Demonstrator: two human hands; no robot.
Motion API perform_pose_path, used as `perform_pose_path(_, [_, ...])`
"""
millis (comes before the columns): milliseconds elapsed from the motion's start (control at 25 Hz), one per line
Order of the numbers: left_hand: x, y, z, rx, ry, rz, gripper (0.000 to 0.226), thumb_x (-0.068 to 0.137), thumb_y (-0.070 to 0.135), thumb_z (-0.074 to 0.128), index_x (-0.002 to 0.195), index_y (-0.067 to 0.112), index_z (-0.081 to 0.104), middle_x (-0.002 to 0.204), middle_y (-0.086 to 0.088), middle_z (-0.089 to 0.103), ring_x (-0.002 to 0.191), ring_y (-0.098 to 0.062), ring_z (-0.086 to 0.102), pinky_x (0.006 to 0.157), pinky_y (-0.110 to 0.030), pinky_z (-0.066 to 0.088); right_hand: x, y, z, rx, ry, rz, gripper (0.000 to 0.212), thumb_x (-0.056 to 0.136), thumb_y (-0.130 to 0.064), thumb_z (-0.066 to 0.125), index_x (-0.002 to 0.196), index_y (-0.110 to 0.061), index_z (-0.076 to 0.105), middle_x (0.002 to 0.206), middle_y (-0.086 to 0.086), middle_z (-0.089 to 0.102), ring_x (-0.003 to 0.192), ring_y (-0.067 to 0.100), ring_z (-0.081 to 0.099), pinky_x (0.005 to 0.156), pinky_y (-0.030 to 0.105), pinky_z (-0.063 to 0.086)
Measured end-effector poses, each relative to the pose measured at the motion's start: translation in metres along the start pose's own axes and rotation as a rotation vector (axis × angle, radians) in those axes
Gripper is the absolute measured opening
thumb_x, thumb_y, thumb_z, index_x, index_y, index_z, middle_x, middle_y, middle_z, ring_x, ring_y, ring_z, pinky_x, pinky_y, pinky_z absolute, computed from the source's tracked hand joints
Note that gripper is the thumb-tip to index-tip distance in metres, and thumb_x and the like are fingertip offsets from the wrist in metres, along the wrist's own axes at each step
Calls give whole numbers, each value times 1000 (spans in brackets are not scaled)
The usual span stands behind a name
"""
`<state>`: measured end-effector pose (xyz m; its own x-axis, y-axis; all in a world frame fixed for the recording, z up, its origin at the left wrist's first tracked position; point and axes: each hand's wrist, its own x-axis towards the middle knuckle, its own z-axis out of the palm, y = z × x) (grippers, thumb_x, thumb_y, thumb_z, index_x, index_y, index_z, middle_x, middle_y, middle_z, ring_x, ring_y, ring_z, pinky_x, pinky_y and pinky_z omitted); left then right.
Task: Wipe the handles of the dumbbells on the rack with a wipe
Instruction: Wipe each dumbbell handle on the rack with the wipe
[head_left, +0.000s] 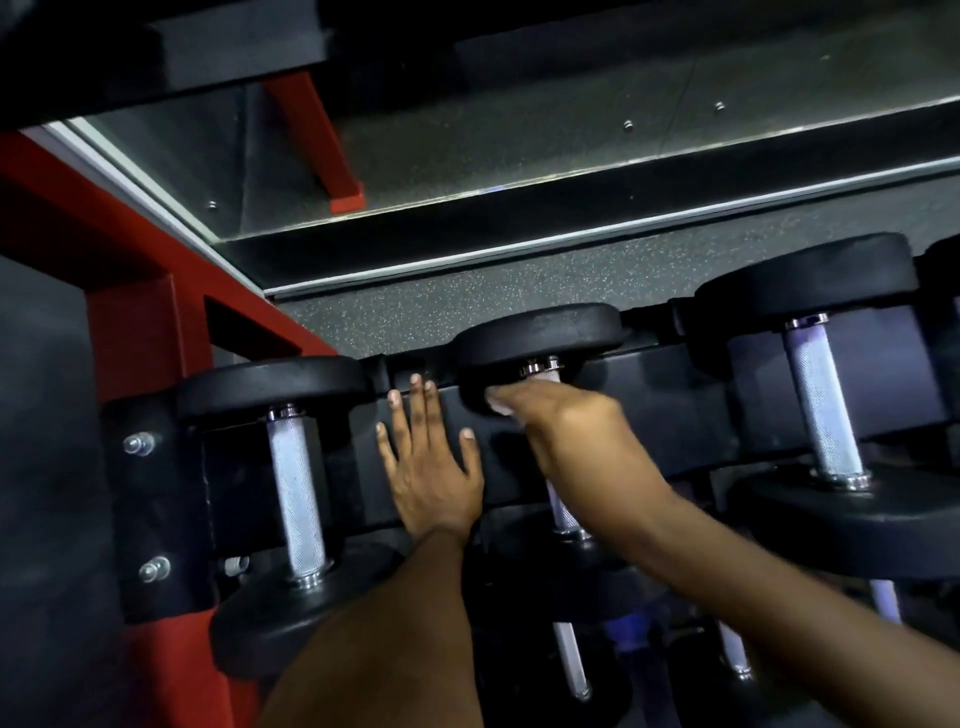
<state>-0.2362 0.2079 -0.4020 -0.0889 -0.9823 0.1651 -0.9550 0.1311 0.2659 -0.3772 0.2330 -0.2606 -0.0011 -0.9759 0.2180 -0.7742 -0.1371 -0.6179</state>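
Head view: the left hand (428, 467) is laid flat, fingers spread, on the black rack (670, 415) beam. The right hand (563, 423) is wrapped around the middle dumbbell handle (563, 512) near the rack's far edge, a white wipe (498, 405) pinched within. Left handle (296, 499) and right handle (821, 405) cannot be judged wiped.

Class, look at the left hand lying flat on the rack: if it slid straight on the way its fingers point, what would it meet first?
Probably the rack's back edge just past the left hand's fingertips; beyond that only speckled floor shows. Depth is unclear.
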Motion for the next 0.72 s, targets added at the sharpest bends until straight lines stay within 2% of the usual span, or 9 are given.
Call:
perform_pose_path(80, [1,1,1,1,1,-9,65,89,36,34,148,8,33,157,-4,29,146,-25,18,118,-44,9,15,16,10,-403,-249,-577,36,75,-18,38,78,-13,74,80,0,71,76,17,67,70,26,51])
perform_pose_path(160, [-1,1,0,0,-2,-5,65,90,37,34,149,10,32,158,-3,28,146,-25,18,118,-44,9,26,50,-4,-723,-484,-838,42,77,-15,33,69,-17,74,75,-4,69,78,14,67,83,23,47])
perform_pose_path(200, [-1,1,-1,2,2,-7,65,90,37,34,149,10,32,158,-3,28,146,-25,18,118,-43,9,27,67,-17,-788,-560,-903,46,83,-12,30,81,-15,76,86,-1,71,89,15,68,94,24,44])
perform_pose_path(280, [1,1,0,-11,-5,-15,65,91,38,34,150,10,31,158,-2,27,147,-24,18,119,-43,8,31,96,-33,-796,-569,-937,52,96,-4,16,117,-7,64,119,5,65,115,17,60,109,29,28])
perform_pose_path(320, [1,0,0,-13,-8,-13,65,91,38,33,150,10,31,158,-2,27,147,-24,18,119,-43,8,30,102,-32,-818,-537,-929,52,98,-1,10,125,-6,54,127,3,61,120,15,56,111,32,21])
perform_pose_path(440, [0,2,0,1,4,-7,65,91,38,33,149,10,32,158,-2,27,146,-24,19,118,-44,10,36,88,-4,-865,-443,-1020,48,96,2,5,105,-9,51,109,-4,69,111,8,60,109,32,22])
perform_pose_path(560, [0,0,1,2,8,-2,65,90,37,33,149,10,31,158,-3,27,146,-25,19,118,-45,11,45,69,1,-718,-383,-1074,45,81,-5,29,71,-18,71,79,-5,71,88,7,68,104,29,33])
perform_pose_path(600, [0,0,2,4,9,2,65,90,37,34,149,10,31,158,-3,27,146,-25,19,118,-45,11,44,74,-3,-692,-328,-1061,44,80,-6,31,70,-16,73,79,-4,72,87,9,69,101,26,36])
perform_pose_path(720, [0,0,0,-7,11,-8,65,90,37,35,149,10,32,158,-3,28,146,-25,19,118,-45,11,22,86,-16,-565,-219,-896,40,84,-10,36,99,-8,73,108,6,71,105,18,66,99,28,34])
